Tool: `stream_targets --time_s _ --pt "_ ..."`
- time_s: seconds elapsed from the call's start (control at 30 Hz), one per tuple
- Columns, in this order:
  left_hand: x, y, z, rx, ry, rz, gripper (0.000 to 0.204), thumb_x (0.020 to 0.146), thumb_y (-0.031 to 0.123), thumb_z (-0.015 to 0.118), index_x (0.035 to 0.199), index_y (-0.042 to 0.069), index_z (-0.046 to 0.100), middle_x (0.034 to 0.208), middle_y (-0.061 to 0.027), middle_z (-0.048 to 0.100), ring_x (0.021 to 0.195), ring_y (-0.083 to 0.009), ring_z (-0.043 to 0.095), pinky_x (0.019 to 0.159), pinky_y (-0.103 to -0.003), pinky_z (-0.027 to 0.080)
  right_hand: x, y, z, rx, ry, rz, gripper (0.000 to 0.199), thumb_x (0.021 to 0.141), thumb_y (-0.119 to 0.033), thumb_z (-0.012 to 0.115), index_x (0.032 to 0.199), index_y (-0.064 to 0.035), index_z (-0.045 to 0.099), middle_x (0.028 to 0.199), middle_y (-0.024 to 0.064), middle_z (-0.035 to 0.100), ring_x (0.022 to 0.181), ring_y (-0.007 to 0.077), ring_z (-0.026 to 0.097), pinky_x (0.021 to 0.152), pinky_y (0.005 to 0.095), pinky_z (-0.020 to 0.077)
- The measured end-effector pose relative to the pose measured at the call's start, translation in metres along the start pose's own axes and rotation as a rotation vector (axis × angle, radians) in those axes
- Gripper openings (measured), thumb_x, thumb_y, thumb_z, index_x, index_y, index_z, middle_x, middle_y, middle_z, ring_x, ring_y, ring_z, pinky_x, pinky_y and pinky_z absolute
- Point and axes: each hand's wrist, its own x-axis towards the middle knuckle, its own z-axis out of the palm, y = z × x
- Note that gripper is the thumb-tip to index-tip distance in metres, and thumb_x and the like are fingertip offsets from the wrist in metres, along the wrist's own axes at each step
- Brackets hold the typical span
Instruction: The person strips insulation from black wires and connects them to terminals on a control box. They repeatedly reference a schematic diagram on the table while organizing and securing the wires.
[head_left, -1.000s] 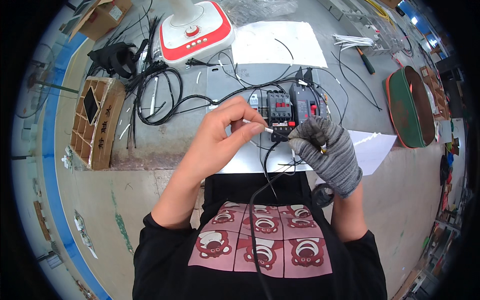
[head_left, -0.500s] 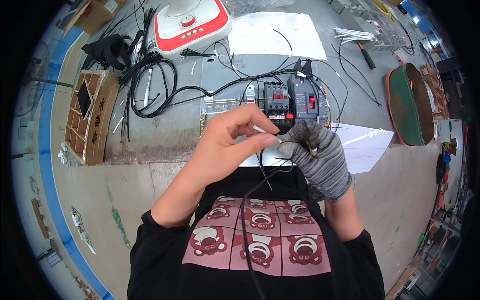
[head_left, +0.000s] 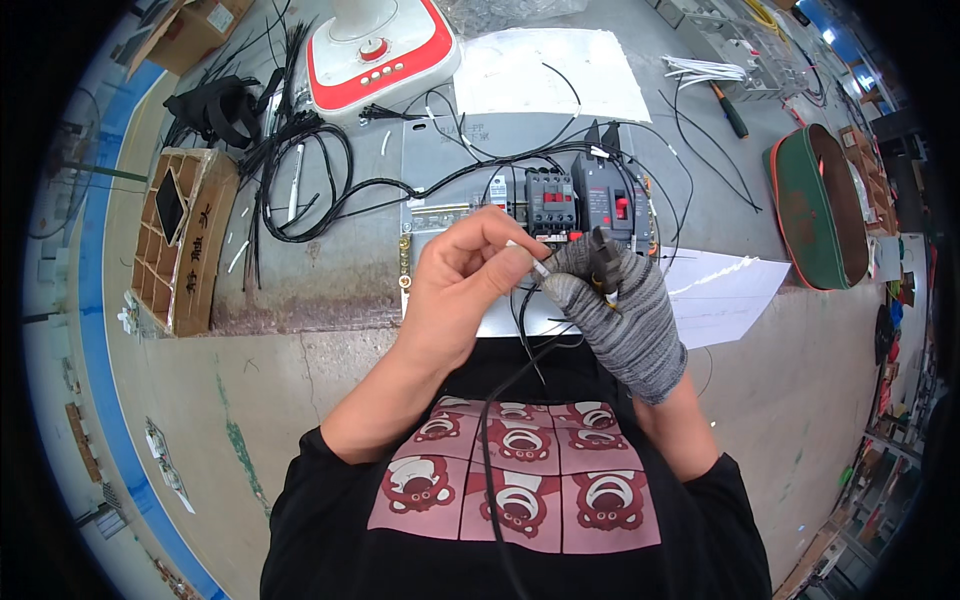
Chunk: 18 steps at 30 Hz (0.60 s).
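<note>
My bare left hand (head_left: 452, 295) pinches a short white sleeve (head_left: 541, 269) between thumb and fingertips. My right hand (head_left: 635, 330), in a grey knitted glove, grips a dark-handled hand tool (head_left: 604, 262) whose kind I cannot make out. Its thumb and forefinger meet the other end of the sleeve; whether a wire is inside is hidden. Just beyond my hands, a black contactor (head_left: 551, 200) and a dark grey circuit breaker (head_left: 606, 200) stand on a metal mounting plate (head_left: 422, 160). Black wires (head_left: 522, 320) hang below my fingers.
A black cable bundle (head_left: 300, 225) curls across the left of the table, near a cardboard compartment box (head_left: 210, 235). A red-and-white fan base (head_left: 385, 70) stands behind. On the right are a paper sheet (head_left: 735, 300), a green bin (head_left: 815, 215) and a screwdriver (head_left: 731, 112).
Both hands have shifted slightly left, and the right one has turned so more of the dark tool shows. The white sleeve now points more steeply up.
</note>
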Motion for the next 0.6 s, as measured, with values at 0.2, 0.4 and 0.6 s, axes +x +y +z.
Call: stream_targets --time_s 0.2,0.4,0.6 --pt "0.009 0.027 -0.029 -0.758 0.322 0.163 0.017 0.090 0.018 0.064 0.088 0.002 0.059 0.084 -0.0009 0.053 0.071 -0.0079 0.048 0.065 -0.022 0.040 -0.013 0.018 -0.010 0.207 -0.046 -0.107 0.020 0.086 -0.015 0.068 0.100 -0.0018 0.064 0.082 0.0037 0.067 0.074 0.0095 0.060 0.071 0.0249 0.0497" --pt "0.006 0.009 0.005 0.089 0.076 0.168 0.006 0.087 0.005 0.062 0.091 0.001 0.064 0.087 -0.0007 0.055 0.075 -0.0055 0.050 0.066 -0.020 0.040 -0.003 -0.003 -0.004 0.155 0.071 -0.047 0.015 0.083 -0.015 0.071 0.091 -0.0028 0.066 0.077 0.0012 0.065 0.072 0.0082 0.058 0.068 0.0239 0.0481" --pt "0.010 0.011 0.012 -0.011 0.002 0.143 0.006 0.085 0.003 0.065 0.091 0.001 0.063 0.088 -0.0006 0.055 0.073 -0.0043 0.049 0.066 -0.019 0.039 0.000 -0.001 -0.004 0.136 0.073 -0.104 0.023 0.078 -0.012 0.077 0.094 -0.0032 0.063 0.084 0.0020 0.065 0.079 0.0087 0.060 0.073 0.0242 0.0492"
